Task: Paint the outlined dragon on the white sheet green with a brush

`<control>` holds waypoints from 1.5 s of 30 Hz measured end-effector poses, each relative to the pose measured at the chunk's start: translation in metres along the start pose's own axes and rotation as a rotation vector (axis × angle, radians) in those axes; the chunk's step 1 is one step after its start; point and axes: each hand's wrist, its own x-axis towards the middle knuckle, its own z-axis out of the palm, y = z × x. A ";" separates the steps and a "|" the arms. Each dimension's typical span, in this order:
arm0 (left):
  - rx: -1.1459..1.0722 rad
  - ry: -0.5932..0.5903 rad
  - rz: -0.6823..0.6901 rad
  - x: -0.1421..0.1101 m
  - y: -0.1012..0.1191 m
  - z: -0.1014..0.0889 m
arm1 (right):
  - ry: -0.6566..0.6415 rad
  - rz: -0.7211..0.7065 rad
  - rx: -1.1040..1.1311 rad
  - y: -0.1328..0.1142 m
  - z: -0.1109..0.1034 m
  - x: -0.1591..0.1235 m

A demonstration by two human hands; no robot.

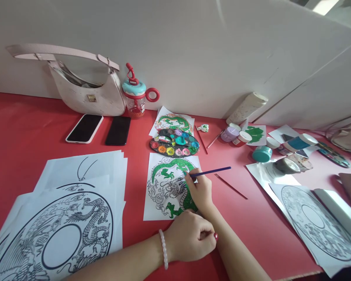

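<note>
Red tabletop (245,238) set against a pale wall (175,58) forms the work surface; on it, directly ahead of the person, lies the dragon sheet (160,191), flat, with green paint on much of the body and on the limbs; the head and the flame shapes at the left remain in bare outline; the right hand (203,191) is placed over the right part of the sheet, its fingers pinched on a blue-handled paintbrush (215,171), handle end pointing right; the brush tip is hidden by the fingers, so contact with the paper cannot be confirmed; the left hand (190,238) is positioned at the sheet's lower edge, fingers curled inward, no object visible in them, its front part overlapping the right forearm in view; step in hand, as judged: filling the dragon's body with green; the next move would call for a steady tip kept inside the printed lines, and for fresh green from the palette (174,143) if the brush runs dry; this palette sits just beyond the sheet's top edge, partly covering a second dragon picture (175,120); farther out, a thin red brush (231,187) lies to the right, paint jars (229,133) beyond it; printed sheets (61,246) lie to the left, two phones (118,130) behind them.
</note>
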 end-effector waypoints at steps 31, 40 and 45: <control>-0.078 0.045 0.041 0.000 -0.001 0.000 | -0.019 -0.042 -0.015 -0.001 0.002 -0.005; -0.072 0.037 0.044 0.000 -0.001 0.000 | -0.008 -0.050 -0.024 0.000 0.004 -0.003; -0.066 0.034 0.037 0.000 0.000 0.000 | -0.002 -0.046 -0.023 0.002 0.004 -0.005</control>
